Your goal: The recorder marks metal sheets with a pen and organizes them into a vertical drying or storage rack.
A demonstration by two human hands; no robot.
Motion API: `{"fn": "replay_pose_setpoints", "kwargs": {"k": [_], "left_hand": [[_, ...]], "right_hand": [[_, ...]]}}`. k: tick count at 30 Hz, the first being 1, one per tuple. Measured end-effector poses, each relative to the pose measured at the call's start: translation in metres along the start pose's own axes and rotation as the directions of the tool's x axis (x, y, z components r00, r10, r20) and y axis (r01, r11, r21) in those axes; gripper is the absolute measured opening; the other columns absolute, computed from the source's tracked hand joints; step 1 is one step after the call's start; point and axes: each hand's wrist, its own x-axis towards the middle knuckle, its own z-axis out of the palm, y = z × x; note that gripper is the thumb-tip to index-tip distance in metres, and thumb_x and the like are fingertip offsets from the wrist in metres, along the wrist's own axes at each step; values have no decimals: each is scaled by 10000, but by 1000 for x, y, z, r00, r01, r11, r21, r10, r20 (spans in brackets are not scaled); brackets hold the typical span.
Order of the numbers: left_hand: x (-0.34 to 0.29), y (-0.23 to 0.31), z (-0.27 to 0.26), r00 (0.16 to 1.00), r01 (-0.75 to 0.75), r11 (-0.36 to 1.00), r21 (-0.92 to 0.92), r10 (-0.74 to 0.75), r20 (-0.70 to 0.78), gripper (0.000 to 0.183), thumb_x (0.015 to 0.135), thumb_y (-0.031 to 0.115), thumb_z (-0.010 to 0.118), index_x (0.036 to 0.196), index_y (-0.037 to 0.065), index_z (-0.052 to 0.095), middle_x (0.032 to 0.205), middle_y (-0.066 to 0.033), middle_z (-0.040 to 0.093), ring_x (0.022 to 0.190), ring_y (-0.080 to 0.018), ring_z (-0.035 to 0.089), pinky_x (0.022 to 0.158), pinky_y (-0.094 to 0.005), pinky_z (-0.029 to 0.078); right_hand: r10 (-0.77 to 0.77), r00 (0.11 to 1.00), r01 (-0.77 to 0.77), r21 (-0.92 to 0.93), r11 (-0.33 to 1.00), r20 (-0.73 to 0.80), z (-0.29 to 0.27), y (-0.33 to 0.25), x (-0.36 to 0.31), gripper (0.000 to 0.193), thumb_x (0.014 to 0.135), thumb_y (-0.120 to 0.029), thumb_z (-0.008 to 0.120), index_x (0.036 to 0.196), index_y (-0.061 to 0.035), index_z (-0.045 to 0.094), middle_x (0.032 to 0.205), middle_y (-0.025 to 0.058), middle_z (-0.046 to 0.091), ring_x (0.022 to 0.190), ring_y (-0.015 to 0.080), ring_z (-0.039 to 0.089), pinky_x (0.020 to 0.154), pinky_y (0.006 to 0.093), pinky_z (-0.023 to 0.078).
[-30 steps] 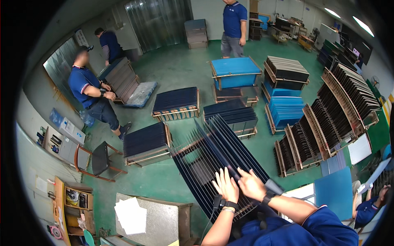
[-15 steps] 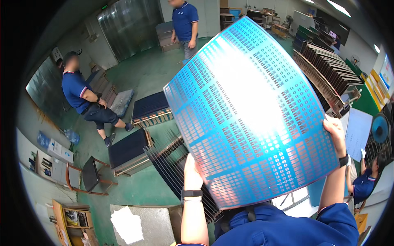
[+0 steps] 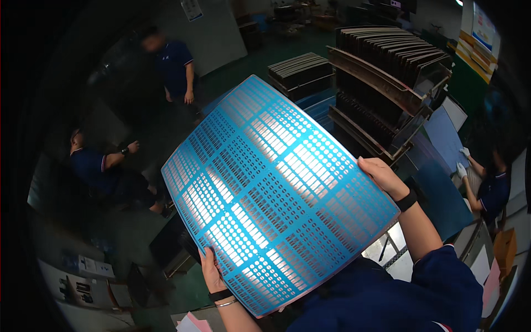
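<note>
I hold up a large thin circuit-board panel [image 3: 268,191], blue with blocks of shiny copper rows and round dots, one edge toward me and tilted, with bright reflections across it. My left hand [image 3: 212,271] grips its left edge near the lower corner, the thumb by the face and the other fingers hidden behind. My right hand [image 3: 384,175] is closed on the right edge, with a black band at the wrist. The panel hides part of my chest and the floor ahead.
Racks of upright panels [image 3: 387,83] stand beyond the right edge, with a smaller rack [image 3: 300,72] beside them. At the right a co-worker in white gloves [image 3: 481,182] holds a pale blue sheet [image 3: 442,135]. Two other people [image 3: 176,69] are at the left, one bent forward.
The view has swung to the right. The panel sits lower and further left, and its glare has broken into smaller patches. The room looks darker. Both hands keep their grip.
</note>
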Motion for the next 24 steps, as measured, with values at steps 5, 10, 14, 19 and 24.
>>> {"fn": "replay_pose_setpoints", "kwargs": {"k": [5,10,14,19,24], "left_hand": [[3,5,-2,1000,8,998,59,-8,-12,366,1011,276,457,1285,33,456,1119,-127,624,919,-225,664,743,-376,591],[6,14,-17,998,58,993,100,-56,-23,459,1011,355,433,1310,7,434,1188,-175,603,975,-270,658,791,-415,579],[-4,22,13,998,-56,985,162,59,-15,439,1008,274,456,1350,9,382,1159,-163,611,924,-216,666,750,-348,589],[-9,23,55,986,-129,965,230,149,-70,415,958,152,576,1327,33,428,1097,-54,616,897,-123,602,793,-271,513],[-20,30,79,987,-125,951,282,147,-58,457,927,193,632,1312,20,455,1171,-83,607,1016,-162,598,884,-310,497]], "right_hand": [[-28,997,32,-57,998,71,-3,-3,7,387,994,-357,498,951,-18,679,761,-3,637,638,37,551,587,202,462],[9,979,34,-200,979,206,-16,6,22,391,978,-377,523,966,-18,679,717,-15,590,600,33,531,545,176,424],[124,962,-73,-210,975,243,-32,24,35,378,981,-334,523,1036,5,682,812,32,678,671,55,616,612,179,486],[240,957,-266,162,950,164,-47,50,60,358,985,-304,513,1009,21,661,895,85,689,778,115,655,714,240,542],[116,990,-127,156,980,76,-25,17,97,328,1000,-278,477,999,0,651,867,84,688,732,120,657,680,255,549]]}}
